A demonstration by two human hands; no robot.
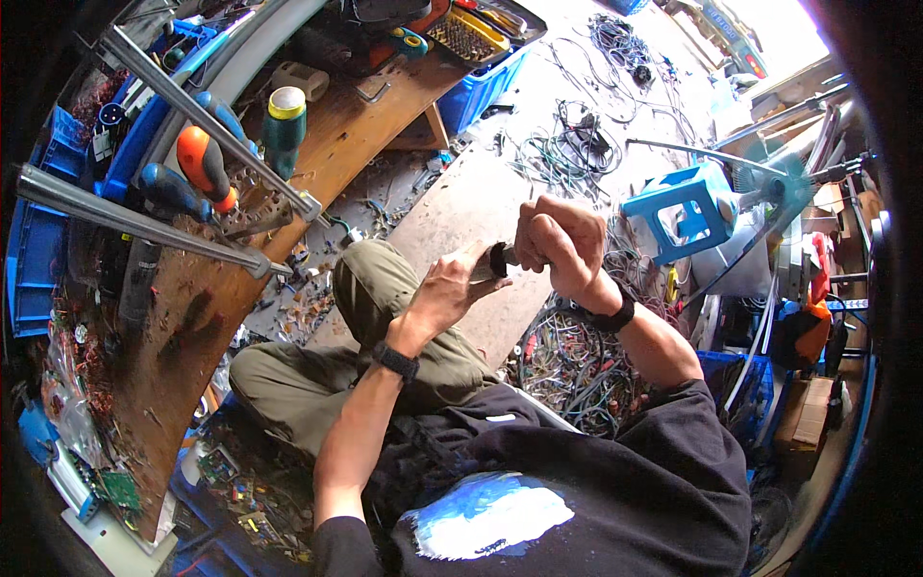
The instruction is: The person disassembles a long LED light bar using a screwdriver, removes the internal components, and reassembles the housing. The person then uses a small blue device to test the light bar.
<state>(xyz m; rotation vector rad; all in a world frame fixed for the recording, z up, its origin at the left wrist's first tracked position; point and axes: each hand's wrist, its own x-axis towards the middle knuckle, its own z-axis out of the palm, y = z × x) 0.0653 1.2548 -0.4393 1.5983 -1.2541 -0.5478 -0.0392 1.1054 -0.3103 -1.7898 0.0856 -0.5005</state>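
My left hand (pixel 444 293) is closed round a small dark piece (pixel 498 260) with a black band at its end; its kind is hard to make out. Right beside it, my right hand (pixel 567 245) makes a fist, thumb pressed over the curled fingers. A short greyish bit shows between the fist and the black band, so the right fingers seem to pinch the piece's other end. Both hands are raised in front of my bent knee (pixel 375 274), over a pale board (pixel 452 216).
To the left, a wooden bench (pixel 207 317) carries an orange-handled screwdriver (pixel 202 163) and a green-handled tool (pixel 285 135), with metal bars above. Tangled cables (pixel 577 370) lie below my right arm. A blue plastic stool (pixel 681 207) and a fan (pixel 774 188) stand at the right.
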